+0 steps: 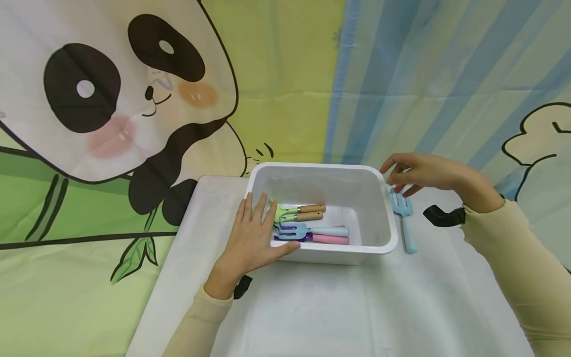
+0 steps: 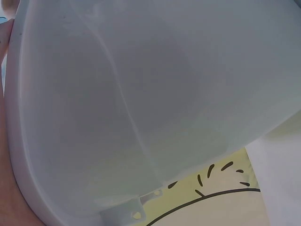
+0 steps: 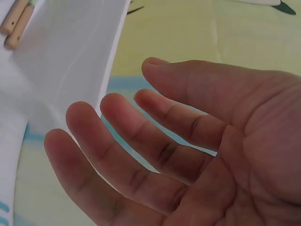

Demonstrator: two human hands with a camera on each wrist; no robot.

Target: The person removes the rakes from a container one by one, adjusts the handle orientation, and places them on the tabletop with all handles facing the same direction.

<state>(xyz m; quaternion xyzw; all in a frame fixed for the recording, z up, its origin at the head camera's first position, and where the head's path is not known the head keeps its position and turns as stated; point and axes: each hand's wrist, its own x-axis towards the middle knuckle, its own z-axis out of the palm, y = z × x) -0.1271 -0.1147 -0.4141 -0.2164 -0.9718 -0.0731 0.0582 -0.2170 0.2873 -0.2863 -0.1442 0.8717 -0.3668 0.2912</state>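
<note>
A white plastic bin (image 1: 321, 255) stands on the table with small garden hand tools lying inside. My left hand (image 1: 250, 238) lies over its left rim, fingers straight and spread, thumb along the front edge. In the left wrist view the bin's outer wall (image 2: 141, 94) fills most of the picture. My right hand (image 1: 424, 171) hovers by the right rim with loosely bent fingers; its palm (image 3: 263, 141) holds nothing in the right wrist view. Just below it, a light blue hand fork (image 1: 405, 223) lies on the table beside the bin.
In the bin are two wooden-handled tools (image 1: 310, 216) with green heads, a light blue hand fork (image 1: 327, 231) and a pink-handled tool (image 1: 331, 240) with purple prongs under it. Behind the white-covered table (image 1: 303, 307) hangs a panda-printed curtain (image 1: 285, 74).
</note>
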